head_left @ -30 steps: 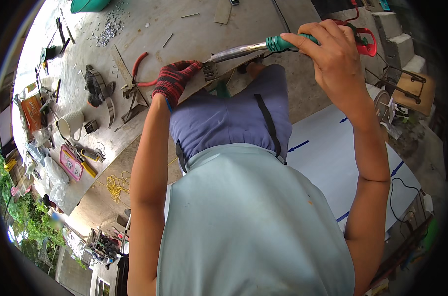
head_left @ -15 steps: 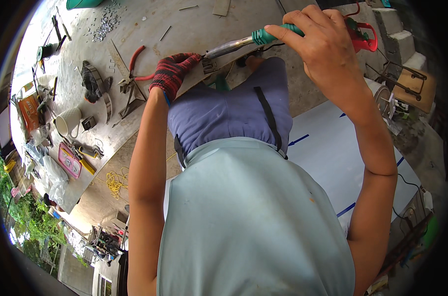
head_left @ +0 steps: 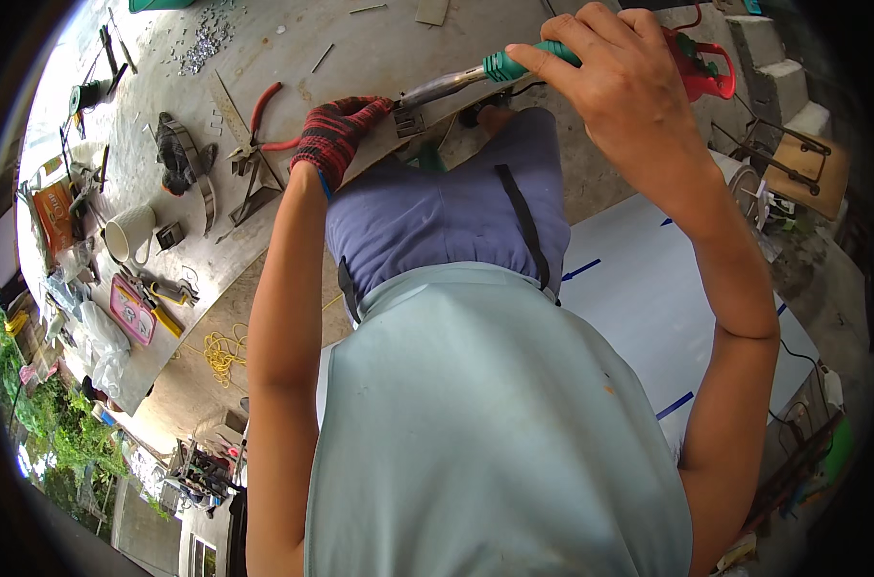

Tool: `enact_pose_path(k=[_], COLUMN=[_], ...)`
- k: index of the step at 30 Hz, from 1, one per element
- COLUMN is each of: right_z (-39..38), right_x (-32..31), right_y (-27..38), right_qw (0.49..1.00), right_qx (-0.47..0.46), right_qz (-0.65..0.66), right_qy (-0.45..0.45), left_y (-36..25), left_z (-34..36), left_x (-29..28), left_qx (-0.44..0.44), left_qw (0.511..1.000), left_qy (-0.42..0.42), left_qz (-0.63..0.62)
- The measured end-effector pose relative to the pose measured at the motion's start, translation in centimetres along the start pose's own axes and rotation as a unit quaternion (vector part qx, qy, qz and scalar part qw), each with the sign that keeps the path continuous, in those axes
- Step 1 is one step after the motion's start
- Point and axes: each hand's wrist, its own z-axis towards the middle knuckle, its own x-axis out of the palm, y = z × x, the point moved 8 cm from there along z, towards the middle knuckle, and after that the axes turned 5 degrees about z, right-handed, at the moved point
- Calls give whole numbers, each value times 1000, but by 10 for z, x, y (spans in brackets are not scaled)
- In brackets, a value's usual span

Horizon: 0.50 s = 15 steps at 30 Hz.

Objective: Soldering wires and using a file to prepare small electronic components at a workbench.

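My left hand [head_left: 343, 135], in a red and black knit glove, is closed on a small metal piece [head_left: 408, 121] at the table's edge. The fingertips partly cover that piece. My bare right hand [head_left: 620, 82] is wrapped round the green handle of a soldering iron [head_left: 451, 87]. Its metal shaft slants down to the left, and the tip meets or hovers just over the piece beside my gloved fingers; contact is too small to tell. Red-handled pliers [head_left: 262, 125] lie left of the glove.
On the grey table [head_left: 302, 38] are small metal bits [head_left: 204, 40], a dark glove [head_left: 175, 159], a white mug [head_left: 129, 235], a pink tray [head_left: 132, 310] and yellow-handled pliers [head_left: 162, 315]. Yellow cord [head_left: 225, 356] lies below the table's edge. A wooden stool [head_left: 810, 173] stands at the right.
My right hand and the soldering iron have shifted slightly left, with the tip lower on the metal piece. My left hand keeps nearly the same place.
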Motion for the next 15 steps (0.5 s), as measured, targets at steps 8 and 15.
enact_pose_path(k=[8, 15], right_z=[1, 3], right_x=[0, 0], right_y=[-1, 3], right_qw=[1000, 1000], right_qx=[-2, -13], right_qz=[17, 1], right_qy=[-10, 13], left_y=[0, -5], left_z=[1, -3], left_x=[1, 0], left_qx=[7, 5], left_qw=[1000, 1000], left_qy=[4, 8], left_qz=[-8, 11])
